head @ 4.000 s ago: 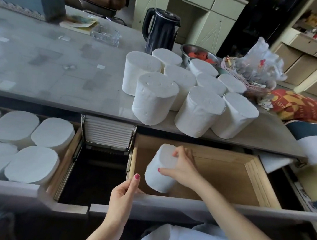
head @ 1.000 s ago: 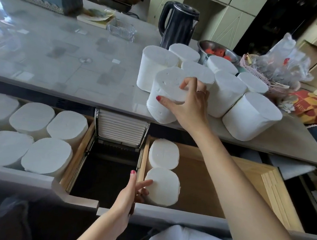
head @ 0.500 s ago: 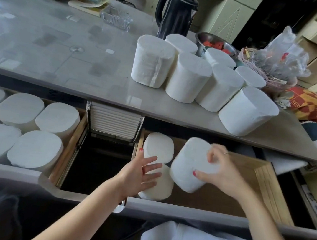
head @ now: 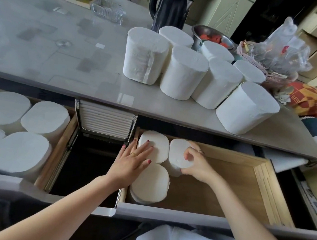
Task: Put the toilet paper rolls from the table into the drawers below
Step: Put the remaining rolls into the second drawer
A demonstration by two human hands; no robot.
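head view, step in hand: the right hand (head: 194,165) is seating a third roll (head: 179,156) upright in the right drawer (head: 259,191), just beside the back roll (head: 154,145).
head view, right fingers: curled over the third roll's top edge, thumb at its near side, gripping it.
head view, left fingers: the left hand (head: 132,161) lies flat with fingers straight and spread on the back roll, its heel near the front roll (head: 149,183), holding nothing.
head view, doing it well: i judge it best to press the third roll snug against the back roll and the drawer's rear wall, keep it vertical, and let the flat left hand brace the neighbours so that they do not tip; soft paper dents, so a light grip will serve.
head view, where the rest is: seven rolls on the table (head: 44,54) stand clustered near the kettle (head: 169,6); the nearest is the edge roll (head: 247,109). the left drawer (head: 54,152) looks full of rolls.
head view, room left: bare wood fills the right drawer's right part.
head view, versus half a second ago: the third roll was tilted in the air above the drawer; now it stands upright at the back. the left hand has shifted from the front roll up onto the back roll. the table count is unchanged.
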